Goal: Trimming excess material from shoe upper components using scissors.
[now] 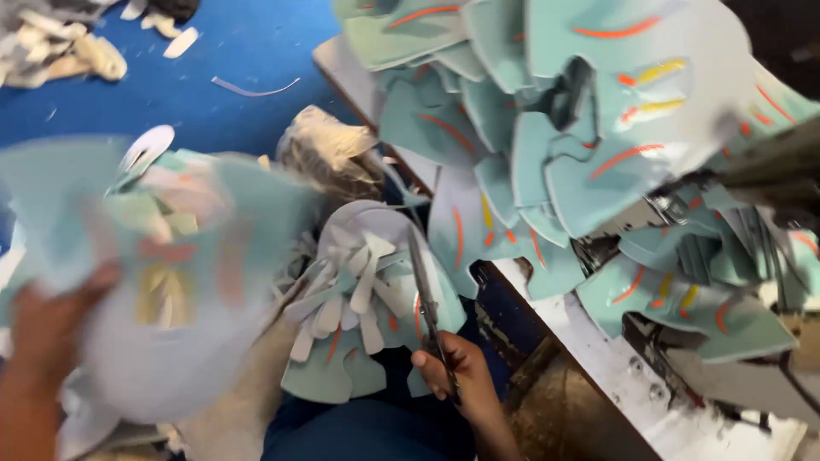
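My left hand point(47, 329) at the lower left grips a large pale teal and grey cut sheet piece point(171, 282) with orange and yellow marks; it is blurred by motion. My right hand point(453, 367) at the bottom centre holds a pair of dark scissors point(424, 299), blades pointing up and away. Beside the scissors lies a heap of teal pieces and grey offcut strips point(350, 307) on my lap.
A big stack of teal cut pieces point(589, 128) with orange and yellow stripes covers a white table point(615, 358) at the right. The blue floor point(239, 51) carries scraps, a thin strip and a crumpled bag point(329, 149). More offcuts point(60, 47) lie at the top left.
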